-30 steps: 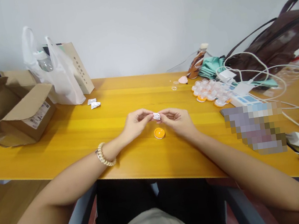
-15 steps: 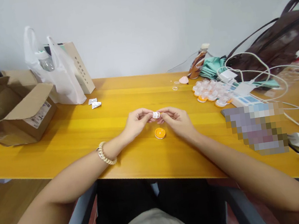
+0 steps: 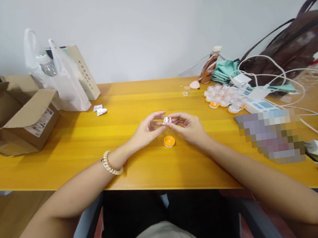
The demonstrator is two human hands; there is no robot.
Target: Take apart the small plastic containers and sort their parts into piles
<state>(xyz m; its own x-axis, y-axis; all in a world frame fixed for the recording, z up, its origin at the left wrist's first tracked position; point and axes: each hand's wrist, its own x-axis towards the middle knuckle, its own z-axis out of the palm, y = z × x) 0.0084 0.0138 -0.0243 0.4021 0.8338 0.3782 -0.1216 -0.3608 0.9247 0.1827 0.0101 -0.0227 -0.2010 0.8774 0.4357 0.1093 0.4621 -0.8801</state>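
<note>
Over the middle of the table [image 3: 142, 168], my right hand [image 3: 188, 126] pinches a small white packet with dark print [image 3: 167, 120] between thumb and fingers. Its exact kind is too small to make out. My left hand [image 3: 147, 129] is beside it, index finger raised and thumb apart from it; the thumb tip is close to the packet, and I cannot tell whether it touches. Just below the hands sits a small round orange dish with a pale base [image 3: 169, 141]. A beaded bracelet [image 3: 111, 163] is on my left wrist.
An open cardboard box [image 3: 27, 129], a white plastic bag [image 3: 68, 84] and crumpled silvery wrappers [image 3: 100, 110] are at left. On the right are clear-lidded orange containers [image 3: 221, 96], a brown bottle [image 3: 210, 66], white cables [image 3: 275, 65], a dark bag [image 3: 290, 45] and a blurred-out flat object [image 3: 271, 138].
My left index finger has lifted and the left thumb and finger have parted from their pinch. The white packet has turned and stays in my right fingers.
</note>
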